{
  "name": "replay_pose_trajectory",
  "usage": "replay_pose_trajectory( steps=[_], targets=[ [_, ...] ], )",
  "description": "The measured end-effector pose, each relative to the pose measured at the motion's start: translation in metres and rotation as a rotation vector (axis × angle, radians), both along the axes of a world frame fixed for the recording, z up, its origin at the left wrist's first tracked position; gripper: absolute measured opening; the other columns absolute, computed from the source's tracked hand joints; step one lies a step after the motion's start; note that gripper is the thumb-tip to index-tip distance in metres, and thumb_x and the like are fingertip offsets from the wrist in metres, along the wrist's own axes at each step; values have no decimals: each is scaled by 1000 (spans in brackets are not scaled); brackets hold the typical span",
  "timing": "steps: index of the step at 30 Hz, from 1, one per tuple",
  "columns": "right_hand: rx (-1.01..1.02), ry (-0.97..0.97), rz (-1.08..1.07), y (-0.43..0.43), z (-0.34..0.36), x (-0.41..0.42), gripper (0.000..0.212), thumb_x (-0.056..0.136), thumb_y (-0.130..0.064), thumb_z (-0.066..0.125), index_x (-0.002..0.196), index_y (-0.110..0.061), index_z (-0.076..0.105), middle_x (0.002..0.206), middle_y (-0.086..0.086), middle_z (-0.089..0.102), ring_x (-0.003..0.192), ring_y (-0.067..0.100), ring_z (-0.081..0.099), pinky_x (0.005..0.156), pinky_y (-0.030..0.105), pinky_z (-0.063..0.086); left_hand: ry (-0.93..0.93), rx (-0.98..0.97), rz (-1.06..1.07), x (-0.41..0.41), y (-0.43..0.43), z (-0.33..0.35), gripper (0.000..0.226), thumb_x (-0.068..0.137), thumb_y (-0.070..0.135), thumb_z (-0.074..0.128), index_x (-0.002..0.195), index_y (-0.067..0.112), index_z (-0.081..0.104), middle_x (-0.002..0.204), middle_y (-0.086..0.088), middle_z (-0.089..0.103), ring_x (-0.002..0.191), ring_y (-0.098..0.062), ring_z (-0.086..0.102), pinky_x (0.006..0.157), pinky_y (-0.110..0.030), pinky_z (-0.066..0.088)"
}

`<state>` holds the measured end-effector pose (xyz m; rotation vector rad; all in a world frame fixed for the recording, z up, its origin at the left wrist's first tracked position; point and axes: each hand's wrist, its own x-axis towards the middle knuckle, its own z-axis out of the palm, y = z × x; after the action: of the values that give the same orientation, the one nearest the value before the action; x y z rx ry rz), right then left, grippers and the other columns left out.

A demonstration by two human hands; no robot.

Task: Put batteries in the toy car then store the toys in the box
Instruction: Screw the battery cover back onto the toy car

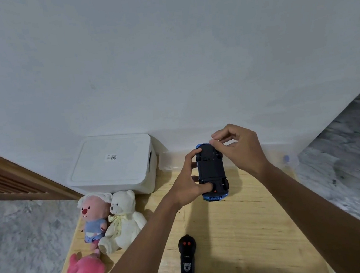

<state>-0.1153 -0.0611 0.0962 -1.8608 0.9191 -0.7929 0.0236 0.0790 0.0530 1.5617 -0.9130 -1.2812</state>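
Observation:
A blue toy car [211,173] is held upside down above the wooden table [240,230], its black underside facing me. My left hand [188,186] grips its left side, thumb near the rear wheel. My right hand [238,148] pinches at the far end of the underside; whether it holds anything small I cannot tell. A closed white storage box [113,163] sits at the back left against the wall. In front of it lie a pink-faced plush [94,218], a white teddy bear [122,220] and a pink plush [86,268]. No batteries are visible.
A black remote control [187,255] with two red buttons lies on the table near me, its thin antenna wire running toward the car. A clear plastic container [172,161] stands against the wall beside the box. Grey carpet surrounds the table; a wooden slatted frame is at left.

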Motion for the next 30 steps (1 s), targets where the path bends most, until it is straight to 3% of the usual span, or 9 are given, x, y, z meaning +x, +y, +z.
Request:
replay_pose_trajectory(
  steps=[3, 6, 10, 13, 15, 20, 24, 28, 30],
  targets=[
    [55, -36, -12, -1, 2, 2, 13, 83, -24, 83, 87, -24, 70, 83, -8, 75, 71, 12, 69, 69, 26, 59, 2, -3, 0, 0, 0, 0, 94, 80, 1, 76, 144, 52, 31, 138, -1, 49, 112, -26, 66, 89, -38, 62],
    [-17, -6, 37, 2, 1, 1, 8, 87, -22, 79, 94, -26, 80, 89, -17, 76, 79, 9, 70, 71, 27, 59, 6, -5, 2, 0, 0, 0, 94, 80, 1, 76, 144, 52, 31, 139, -1, 49, 110, -25, 66, 88, -38, 62],
    [-55, -6, 54, 3, 0, -1, 15, 92, -13, 72, 102, -21, 81, 98, -14, 77, 85, 7, 71, 74, 25, 61, 3, -3, 4, 0, 0, 0, 94, 79, 2, 76, 144, 53, 32, 139, -1, 50, 110, -27, 67, 90, -41, 62],
    [24, -15, 30, 0, 2, -1, 4, 88, -19, 78, 92, -19, 79, 93, -11, 76, 88, 6, 71, 75, 28, 62, 3, -3, 2, -2, 0, 0, 93, 79, 3, 76, 143, 54, 32, 139, 0, 50, 111, -27, 66, 90, -41, 62],
    [50, -29, 7, 1, 4, 1, 13, 82, -21, 84, 83, -18, 71, 88, -8, 75, 86, 7, 71, 73, 26, 60, 5, -2, 4, -2, 1, 1, 93, 78, 4, 76, 143, 55, 32, 139, 0, 50, 112, -28, 66, 90, -41, 62],
    [-7, -9, 32, 3, 2, 2, 7, 84, -26, 82, 90, -27, 78, 87, -14, 75, 83, 7, 70, 72, 24, 59, -4, 0, 5, -3, 2, 1, 93, 78, 4, 76, 143, 55, 32, 138, 1, 50, 112, -29, 66, 90, -43, 62],
    [-83, -17, 67, 8, 0, -2, 14, 91, -12, 72, 99, -21, 81, 98, -15, 76, 87, 7, 71, 73, 25, 61, -8, 1, 10, -2, 3, 1, 93, 80, 2, 76, 144, 53, 32, 137, 0, 50, 110, -28, 67, 88, -39, 62],
    [11, -29, 10, 4, 2, -3, 4, 87, -17, 79, 88, -19, 75, 91, -11, 76, 85, 6, 72, 73, 29, 62, -5, 2, 13, -4, 5, 1, 94, 79, 2, 76, 144, 53, 32, 137, -1, 50, 111, -30, 66, 90, -42, 62],
    [46, -37, -24, 2, 3, -2, 14, 83, -21, 82, 85, -22, 69, 86, -9, 75, 80, 8, 71, 73, 28, 60, -7, 0, 15, -5, 5, 2, 94, 79, 2, 77, 144, 53, 32, 137, -1, 50, 112, -30, 66, 91, -44, 61]
  ],
)
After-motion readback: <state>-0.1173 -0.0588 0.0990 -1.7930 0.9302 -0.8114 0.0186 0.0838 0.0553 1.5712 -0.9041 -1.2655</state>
